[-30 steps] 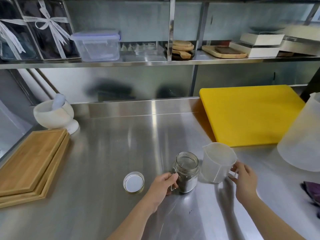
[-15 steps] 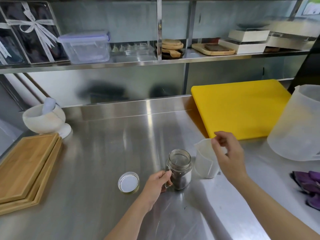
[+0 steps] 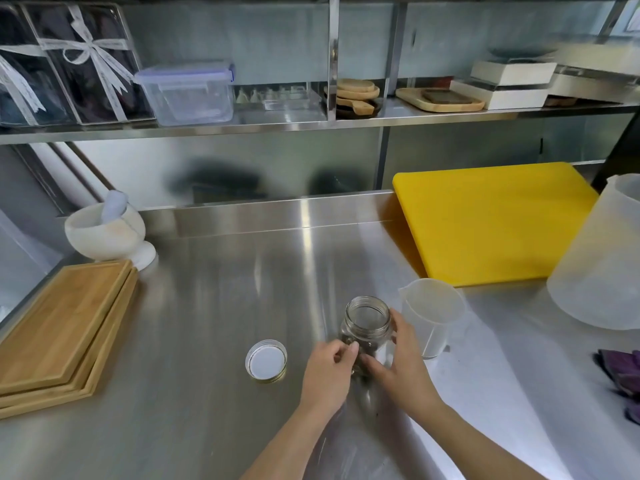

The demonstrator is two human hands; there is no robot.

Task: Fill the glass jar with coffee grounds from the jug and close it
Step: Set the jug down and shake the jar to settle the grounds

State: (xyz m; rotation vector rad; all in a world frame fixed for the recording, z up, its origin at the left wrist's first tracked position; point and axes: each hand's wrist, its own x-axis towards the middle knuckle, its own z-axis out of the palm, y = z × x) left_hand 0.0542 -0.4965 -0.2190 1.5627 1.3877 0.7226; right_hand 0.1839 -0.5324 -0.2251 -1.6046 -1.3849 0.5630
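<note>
While the clear glass jar [image 3: 367,323] stands open near the worktop's front edge, my left hand [image 3: 329,370] grips its lower side and my right hand [image 3: 401,362] wraps the other. Dark grounds fill only the bottom. The translucent plastic jug [image 3: 431,315] stands just right, looking empty. The white-lined metal lid [image 3: 266,361] lies left, inside up. Advice: keep one hand steadying the jar, fetch the lid, seat it flat before turning.

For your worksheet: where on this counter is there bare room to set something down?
Bare steel lies between the wooden boards, mortar and lid. It is crowded around the glass jar, both hands and small jug.
</note>
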